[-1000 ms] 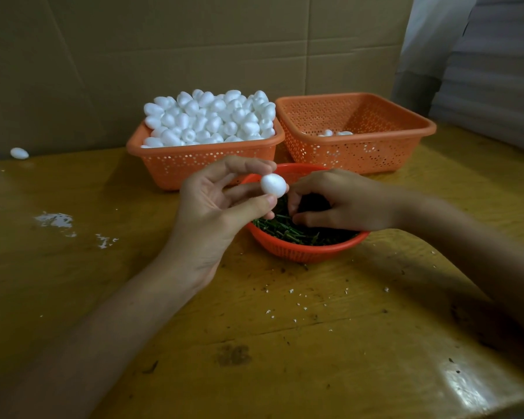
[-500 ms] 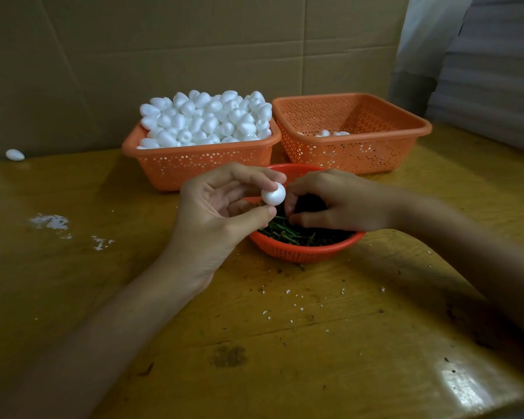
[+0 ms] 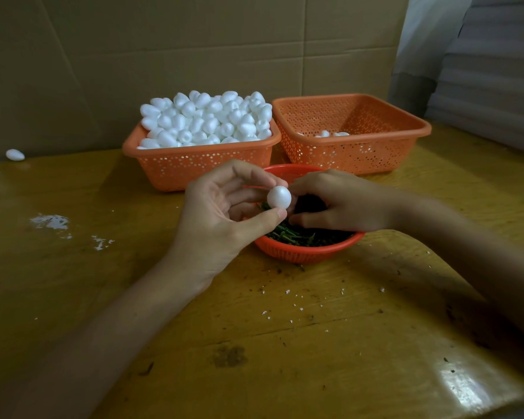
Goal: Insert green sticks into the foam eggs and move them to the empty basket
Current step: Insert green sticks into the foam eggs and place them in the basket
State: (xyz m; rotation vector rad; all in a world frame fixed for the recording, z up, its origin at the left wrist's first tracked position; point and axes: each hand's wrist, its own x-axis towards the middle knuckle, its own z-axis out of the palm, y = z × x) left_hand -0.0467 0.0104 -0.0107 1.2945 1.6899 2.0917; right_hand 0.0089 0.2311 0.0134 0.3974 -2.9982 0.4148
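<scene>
1. Foam egg (image 3: 279, 197): white, pinched between the thumb and fingertips of the left grip (image 3: 221, 219). It is held above the 9 o'clock rim of the round basket (image 3: 303, 252).
2. Right grip (image 3: 342, 204): fingers curled over the green sticks (image 3: 297, 237), fingertips just beside the egg at its 3 o'clock. The fingers hide whether a stick is pinched, so I cannot tell.
3. Supply basket (image 3: 200, 167), at 11 o'clock from the round basket: eggs heaped above the rim.
4. Receiving basket (image 3: 360, 152), at 1 o'clock: a few eggs on its floor. They are too small to show whether they carry sticks.
5. Stray egg (image 3: 15, 154), at 10 o'clock on the desk (image 3: 285, 343). Foam crumbs (image 3: 294, 306) lie at 6 o'clock from the round basket.
6. Hazard: a stick pushed in off-centre or at a slant would likely break out of the egg's side and shed more crumbs.
7. Hazard: the pinch is narrow. Push force could squirt the egg loose into the sticks or across the desk, while squeezing harder may dent the foam.
8. Hazard: an arm crossing toward 1 o'clock could brush the heap and roll eggs off.
</scene>
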